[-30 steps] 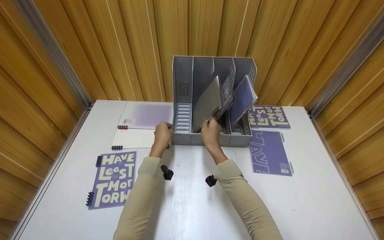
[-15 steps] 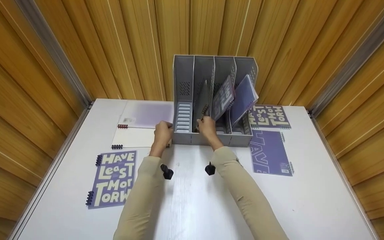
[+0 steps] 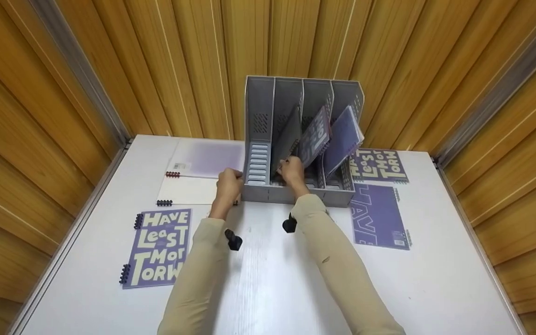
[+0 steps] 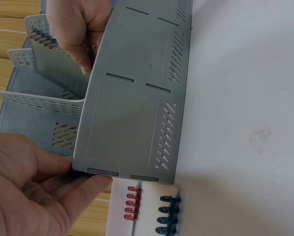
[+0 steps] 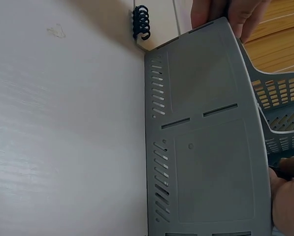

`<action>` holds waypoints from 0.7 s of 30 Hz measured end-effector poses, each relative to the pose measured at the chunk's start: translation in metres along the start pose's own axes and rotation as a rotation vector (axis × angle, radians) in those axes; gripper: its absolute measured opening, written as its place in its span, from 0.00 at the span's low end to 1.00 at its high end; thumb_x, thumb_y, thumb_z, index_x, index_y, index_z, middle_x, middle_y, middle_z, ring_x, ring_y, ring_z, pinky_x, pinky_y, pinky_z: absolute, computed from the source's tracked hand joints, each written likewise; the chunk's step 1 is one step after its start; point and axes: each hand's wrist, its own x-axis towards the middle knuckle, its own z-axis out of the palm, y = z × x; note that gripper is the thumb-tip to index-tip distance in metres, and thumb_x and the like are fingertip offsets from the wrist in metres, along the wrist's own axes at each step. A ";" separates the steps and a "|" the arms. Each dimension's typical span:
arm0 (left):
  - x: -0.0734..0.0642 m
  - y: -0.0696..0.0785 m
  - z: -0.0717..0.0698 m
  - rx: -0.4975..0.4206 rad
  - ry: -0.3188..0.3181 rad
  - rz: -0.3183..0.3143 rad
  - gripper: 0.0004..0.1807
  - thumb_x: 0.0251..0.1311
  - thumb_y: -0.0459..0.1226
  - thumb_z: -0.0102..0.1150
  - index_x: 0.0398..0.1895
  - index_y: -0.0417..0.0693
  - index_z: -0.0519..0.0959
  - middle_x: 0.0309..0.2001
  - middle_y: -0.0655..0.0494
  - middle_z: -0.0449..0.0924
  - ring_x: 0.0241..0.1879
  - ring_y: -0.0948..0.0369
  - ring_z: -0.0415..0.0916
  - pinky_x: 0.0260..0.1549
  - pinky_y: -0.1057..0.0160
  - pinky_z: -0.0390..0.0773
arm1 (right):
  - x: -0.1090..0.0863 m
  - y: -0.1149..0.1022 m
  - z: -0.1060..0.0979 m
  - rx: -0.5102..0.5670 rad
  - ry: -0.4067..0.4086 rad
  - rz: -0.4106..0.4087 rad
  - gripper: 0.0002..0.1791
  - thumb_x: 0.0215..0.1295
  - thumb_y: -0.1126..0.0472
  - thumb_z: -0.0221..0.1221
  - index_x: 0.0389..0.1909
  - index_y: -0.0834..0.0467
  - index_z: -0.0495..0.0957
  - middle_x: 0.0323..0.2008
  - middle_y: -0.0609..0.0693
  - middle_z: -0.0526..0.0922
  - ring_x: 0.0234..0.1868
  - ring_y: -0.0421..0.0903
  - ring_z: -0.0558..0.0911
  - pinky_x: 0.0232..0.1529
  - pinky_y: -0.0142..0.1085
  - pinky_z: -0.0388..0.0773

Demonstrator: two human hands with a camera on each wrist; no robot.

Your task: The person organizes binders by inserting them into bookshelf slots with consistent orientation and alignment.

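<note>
A grey file organizer with upright dividers stands at the back of the table. My left hand grips its front left corner, thumb and fingers meeting at the edge in the left wrist view. My right hand reaches over the low front into the second slot from the left. Its curled fingers hold the lower front corner of a dark-covered spiral notebook, which leans right against the divider. A purple lettered notebook leans in the third slot, and a plain purple notebook in the fourth.
Left of the organizer lie a pale purple notebook with red coils and a cream one with black coils. A lettered purple notebook lies nearer. On the right are another lettered notebook and a purple one.
My right hand has lowered the dark notebook into the second slot, where it now leans right. The hand has shifted slightly left; my left hand has stayed at the organizer's corner.
</note>
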 end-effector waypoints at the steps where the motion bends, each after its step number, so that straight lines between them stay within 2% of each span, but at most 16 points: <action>1: 0.000 0.000 0.000 0.003 -0.001 0.003 0.13 0.63 0.25 0.53 0.43 0.32 0.87 0.40 0.40 0.86 0.33 0.54 0.78 0.34 0.56 0.78 | 0.001 0.000 0.001 0.033 -0.001 0.009 0.20 0.78 0.70 0.48 0.64 0.76 0.69 0.61 0.69 0.77 0.60 0.59 0.80 0.57 0.41 0.80; 3: 0.000 -0.001 0.000 0.008 0.003 0.011 0.13 0.63 0.25 0.53 0.40 0.33 0.88 0.35 0.44 0.85 0.29 0.56 0.72 0.28 0.60 0.71 | 0.003 0.001 0.002 0.093 0.000 0.021 0.22 0.78 0.70 0.46 0.68 0.76 0.65 0.63 0.70 0.75 0.63 0.59 0.78 0.59 0.43 0.78; 5: 0.000 -0.001 0.001 0.000 0.001 0.014 0.13 0.63 0.25 0.53 0.38 0.34 0.88 0.32 0.46 0.83 0.27 0.57 0.69 0.26 0.61 0.66 | 0.006 0.002 0.003 0.124 0.016 0.021 0.22 0.78 0.71 0.46 0.68 0.77 0.65 0.63 0.71 0.75 0.63 0.60 0.78 0.60 0.45 0.78; 8: 0.000 -0.001 0.002 -0.011 0.008 0.022 0.13 0.63 0.25 0.54 0.44 0.34 0.87 0.39 0.45 0.87 0.30 0.57 0.72 0.28 0.61 0.70 | 0.009 0.004 0.004 0.137 0.044 0.005 0.20 0.77 0.73 0.46 0.64 0.78 0.69 0.60 0.72 0.77 0.61 0.62 0.79 0.60 0.46 0.78; 12: -0.002 0.000 0.003 -0.010 0.010 0.026 0.14 0.62 0.25 0.54 0.44 0.34 0.87 0.38 0.44 0.86 0.29 0.57 0.71 0.27 0.61 0.69 | 0.013 0.007 0.005 0.142 0.058 -0.011 0.18 0.76 0.74 0.46 0.61 0.79 0.71 0.58 0.74 0.77 0.60 0.64 0.79 0.59 0.46 0.79; 13: -0.002 0.000 0.003 -0.006 0.015 0.028 0.14 0.62 0.25 0.54 0.43 0.35 0.88 0.37 0.44 0.86 0.28 0.57 0.70 0.26 0.61 0.66 | 0.014 0.008 0.006 0.146 0.057 -0.014 0.18 0.76 0.74 0.46 0.61 0.79 0.71 0.58 0.74 0.76 0.60 0.64 0.79 0.59 0.46 0.79; 16: -0.003 0.001 0.003 0.004 0.031 0.025 0.13 0.62 0.25 0.54 0.43 0.35 0.88 0.37 0.45 0.85 0.28 0.56 0.71 0.27 0.60 0.69 | 0.016 0.008 0.007 0.153 0.051 -0.022 0.17 0.76 0.74 0.46 0.59 0.80 0.72 0.58 0.75 0.76 0.61 0.64 0.78 0.59 0.45 0.79; 21: -0.001 0.004 0.003 0.018 0.029 0.015 0.13 0.63 0.24 0.53 0.44 0.30 0.86 0.40 0.40 0.87 0.30 0.55 0.76 0.32 0.56 0.78 | 0.017 0.005 0.007 0.044 0.032 -0.037 0.17 0.77 0.70 0.49 0.58 0.77 0.74 0.55 0.71 0.80 0.54 0.58 0.82 0.53 0.40 0.80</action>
